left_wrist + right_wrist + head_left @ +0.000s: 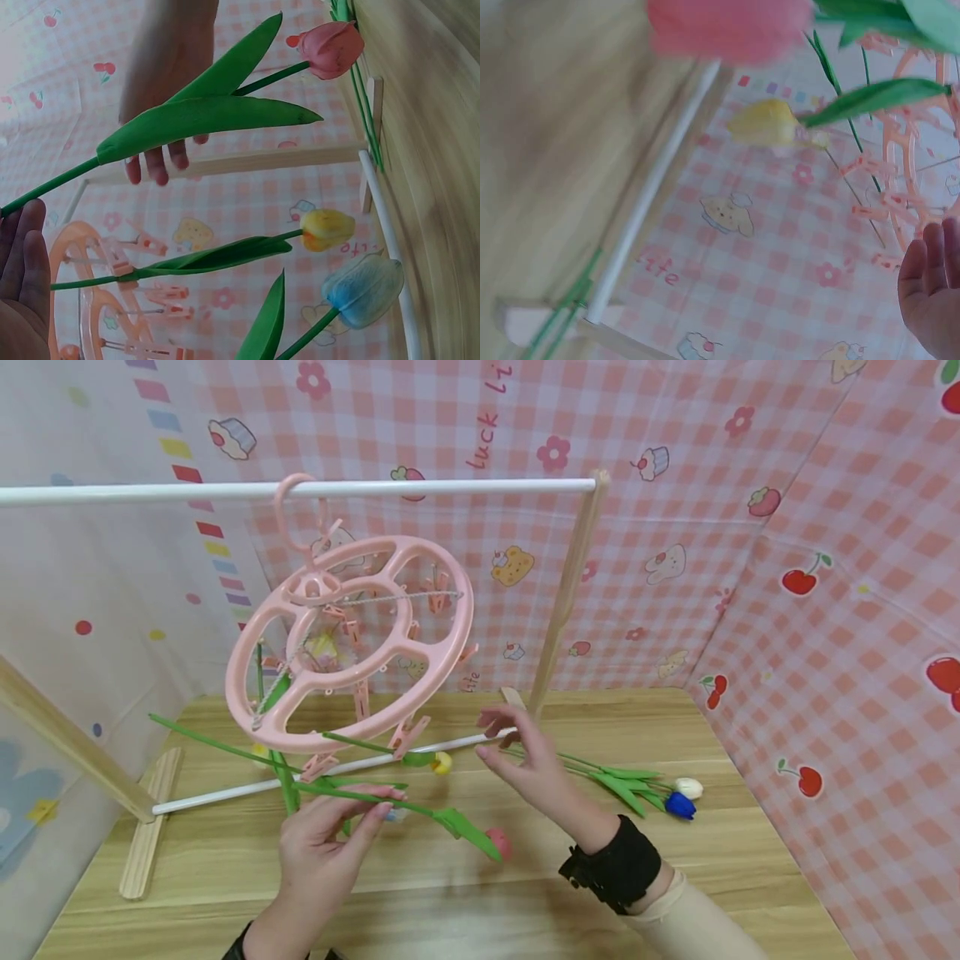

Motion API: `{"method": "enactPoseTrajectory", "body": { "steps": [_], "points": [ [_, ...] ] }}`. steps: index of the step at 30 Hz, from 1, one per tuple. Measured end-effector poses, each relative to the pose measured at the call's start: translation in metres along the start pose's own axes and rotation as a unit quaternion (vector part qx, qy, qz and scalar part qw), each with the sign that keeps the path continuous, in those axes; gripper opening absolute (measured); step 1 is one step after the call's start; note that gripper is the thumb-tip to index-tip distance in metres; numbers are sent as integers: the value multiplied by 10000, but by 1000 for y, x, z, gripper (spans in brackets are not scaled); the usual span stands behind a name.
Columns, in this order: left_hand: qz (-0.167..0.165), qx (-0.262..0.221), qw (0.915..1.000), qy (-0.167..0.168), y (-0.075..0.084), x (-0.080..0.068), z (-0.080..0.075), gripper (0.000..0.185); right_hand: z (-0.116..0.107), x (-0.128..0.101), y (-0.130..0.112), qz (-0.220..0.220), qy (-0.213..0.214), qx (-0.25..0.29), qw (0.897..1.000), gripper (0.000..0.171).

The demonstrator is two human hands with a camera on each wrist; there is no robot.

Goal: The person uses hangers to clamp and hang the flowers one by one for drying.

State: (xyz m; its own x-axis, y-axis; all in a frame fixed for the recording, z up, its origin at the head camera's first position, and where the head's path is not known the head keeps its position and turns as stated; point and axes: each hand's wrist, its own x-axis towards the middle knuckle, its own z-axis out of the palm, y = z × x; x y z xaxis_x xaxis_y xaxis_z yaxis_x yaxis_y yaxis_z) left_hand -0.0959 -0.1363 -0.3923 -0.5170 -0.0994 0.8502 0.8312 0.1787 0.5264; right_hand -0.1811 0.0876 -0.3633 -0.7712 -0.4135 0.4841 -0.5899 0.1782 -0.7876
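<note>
I see the pink tulip (497,843) – artificial, with a closed pink bud, thin green stem and two long green leaves – lying nearly level above the wooden table, bud to the right. My left hand (322,843) pinches its stem end – bud and leaves hang free past the fingers.

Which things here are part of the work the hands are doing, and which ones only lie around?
In the work:
left hand pinching the pink tulip
right hand, open
pink clip hanger with the yellow tulip

Lying about:
white tulip
blue tulip
</note>
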Motion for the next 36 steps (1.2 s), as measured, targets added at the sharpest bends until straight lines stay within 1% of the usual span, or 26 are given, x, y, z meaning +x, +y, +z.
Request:
{"method": "enactPoseTrajectory", "body": {
  "steps": [3,6,9,11,16,20,24,27,32,36],
  "points": [
    [0,-138,9999,13,0,0,0,14,-6,19,4,144,81,384,9991,49],
    [9,-276,9996,2,0,0,0,16,-12,38,14,325,118,828,9960,50],
    [-13,-316,9995,-36,0,0,-1,17,-16,55,22,544,168,1151,9917,45],
    [-35,-298,9995,-57,1,0,-1,16,-18,64,23,656,145,1341,9887,41],
    [-39,-348,9994,-78,1,1,-2,16,-14,79,22,962,29,1540,9834,38],
    [13,-501,9987,-98,1,1,-3,17,-6,82,23,1222,91,1568,9800,32],
    [60,-548,9984,-116,0,3,-2,14,-2,82,24,1255,263,1490,9805,28],
    [97,-567,9983,-125,0,3,-2,13,0,82,24,1160,380,1536,9806,24],
    [95,-543,9984,-135,-1,2,-2,15,0,79,23,895,522,1765,9788,15],
    [106,-524,9985,-94,0,3,-2,13,1,75,19,715,596,1766,9799,15]
  ]
}}
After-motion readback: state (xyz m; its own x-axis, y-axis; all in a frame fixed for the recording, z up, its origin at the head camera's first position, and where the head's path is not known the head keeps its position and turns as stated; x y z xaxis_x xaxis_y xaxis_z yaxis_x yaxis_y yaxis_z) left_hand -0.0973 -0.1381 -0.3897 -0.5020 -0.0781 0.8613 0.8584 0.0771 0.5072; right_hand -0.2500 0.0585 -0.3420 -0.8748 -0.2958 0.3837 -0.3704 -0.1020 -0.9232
